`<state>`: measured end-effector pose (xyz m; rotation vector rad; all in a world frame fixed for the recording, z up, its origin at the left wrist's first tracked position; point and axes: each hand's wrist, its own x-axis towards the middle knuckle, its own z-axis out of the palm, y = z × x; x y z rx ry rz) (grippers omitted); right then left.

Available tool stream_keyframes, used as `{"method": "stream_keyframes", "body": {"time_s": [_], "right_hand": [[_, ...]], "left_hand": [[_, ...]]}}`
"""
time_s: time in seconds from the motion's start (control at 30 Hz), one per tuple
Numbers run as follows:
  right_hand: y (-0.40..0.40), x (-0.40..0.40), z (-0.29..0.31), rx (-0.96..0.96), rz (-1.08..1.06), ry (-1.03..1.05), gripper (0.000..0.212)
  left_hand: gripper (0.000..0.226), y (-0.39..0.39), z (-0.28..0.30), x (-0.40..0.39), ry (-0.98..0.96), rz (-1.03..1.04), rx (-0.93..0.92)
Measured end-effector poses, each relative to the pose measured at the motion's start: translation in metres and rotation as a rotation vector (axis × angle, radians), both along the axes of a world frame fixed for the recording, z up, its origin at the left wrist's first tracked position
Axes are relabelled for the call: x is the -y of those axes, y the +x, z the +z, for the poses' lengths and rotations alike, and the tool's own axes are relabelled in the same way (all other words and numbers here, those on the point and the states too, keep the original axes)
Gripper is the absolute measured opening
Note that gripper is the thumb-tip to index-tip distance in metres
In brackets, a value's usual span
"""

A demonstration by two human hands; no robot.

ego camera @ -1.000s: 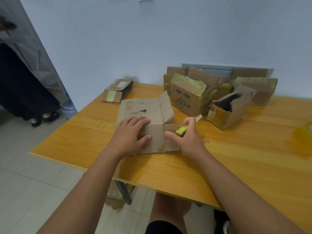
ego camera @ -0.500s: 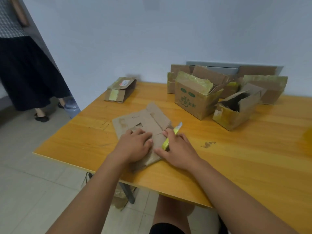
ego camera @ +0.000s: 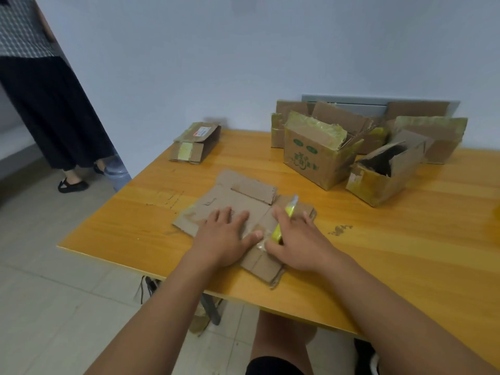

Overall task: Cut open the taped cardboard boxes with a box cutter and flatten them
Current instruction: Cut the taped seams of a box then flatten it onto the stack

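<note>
Left hand (ego camera: 226,238) now flatter on flattened box (ego camera: 238,212); box cutter (ego camera: 284,220) steeper.

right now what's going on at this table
A person is flattening a cut-open box on the table. The left hand presses it flat; the right hand presses too while holding a yellow cutter. Several boxes wait behind, and a small box sits at the far left.
</note>
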<state>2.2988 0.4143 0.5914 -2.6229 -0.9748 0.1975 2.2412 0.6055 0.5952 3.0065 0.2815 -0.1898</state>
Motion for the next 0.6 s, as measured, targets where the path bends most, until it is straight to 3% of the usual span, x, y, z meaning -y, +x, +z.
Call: {"method": "stream_keyframes", "body": {"time_s": [0.2,0.33,0.43,0.6], "right_hand": [[0.026,0.031,0.003,-0.062,-0.108,-0.014,0.064],[0.018,0.034,0.008,-0.019,-0.146,0.241,0.057],[0.011,0.046,0.011,0.056,-0.178,0.299,0.058],[0.009,0.072,0.009,0.070,-0.441,0.115,0.015]], "left_hand": [[0.065,0.004,0.001,0.029,0.084,-0.025,0.104],[0.056,0.005,-0.004,0.010,0.007,-0.041,0.165],[0.065,0.005,-0.014,0.005,-0.075,0.014,0.095],[0.083,0.019,-0.013,0.019,-0.111,0.215,0.038]]}}
